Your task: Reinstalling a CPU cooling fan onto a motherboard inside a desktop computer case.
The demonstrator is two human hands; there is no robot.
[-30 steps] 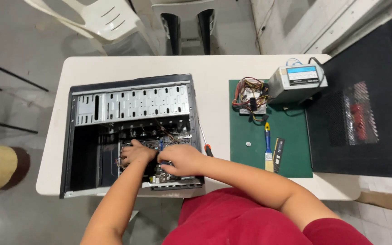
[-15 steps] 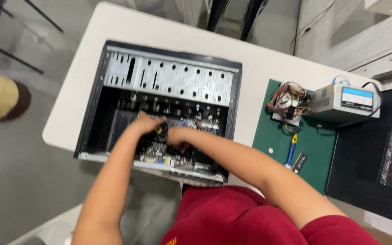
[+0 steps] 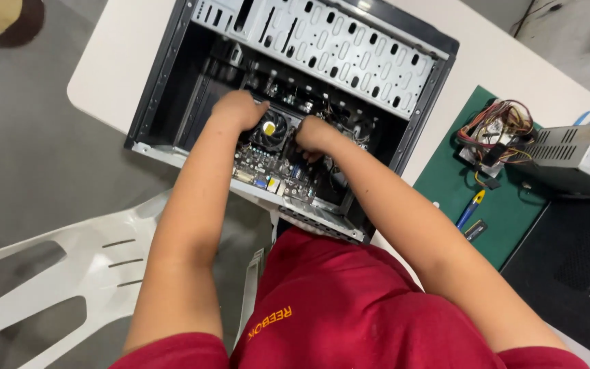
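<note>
Both hands, left hand (image 3: 239, 109) and right hand (image 3: 314, 134), flank the round black cooler fan (image 3: 270, 128) inside the open black metal computer case (image 3: 322, 48); whether the fingers are clamped cannot be told.

Light: even, soft daylight is falling overall.
Shadows: the case (image 3: 295, 102) interior is sitting dim at 11 o'clock.
Blur: edges are smearing slightly.

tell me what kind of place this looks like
Probably a computer repair or assembly bench. An open computer case lies on a white table, both hands work at the cooling fan on its board, and a power supply sits on a green mat.
</note>
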